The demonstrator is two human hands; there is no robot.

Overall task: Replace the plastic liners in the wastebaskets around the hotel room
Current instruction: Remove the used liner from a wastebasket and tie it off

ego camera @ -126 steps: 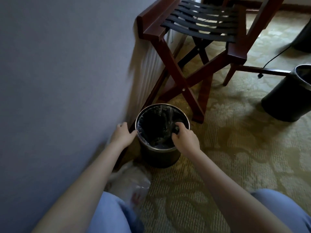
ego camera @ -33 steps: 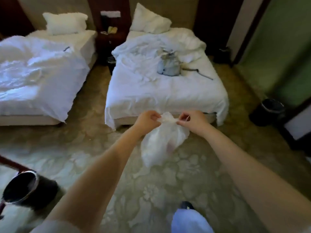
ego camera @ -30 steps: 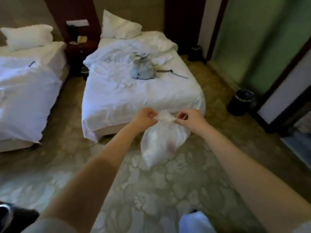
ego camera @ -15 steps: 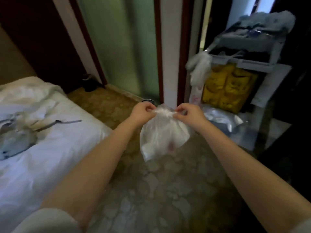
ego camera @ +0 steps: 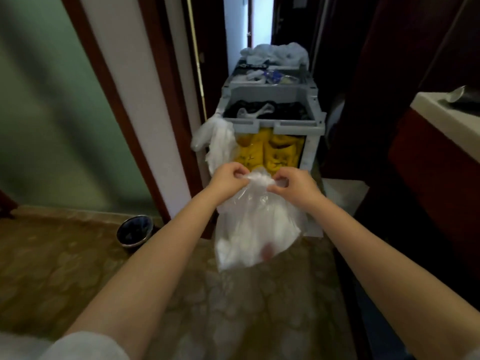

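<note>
one cart (ego camera: pixel 275 123) nearer; two hands (ego camera: pixel 228 178) (ego camera: pixel 296 181), one liner (ego camera: pixel 257 224)

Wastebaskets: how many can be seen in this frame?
1. The wastebasket stands on the carpet by the door frame, left of the left forearm. Others may be out of view.

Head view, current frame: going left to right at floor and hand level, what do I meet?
wastebasket on the carpet → left hand → plastic liner, its gathered top pinched by both hands → right hand → white countertop
</note>
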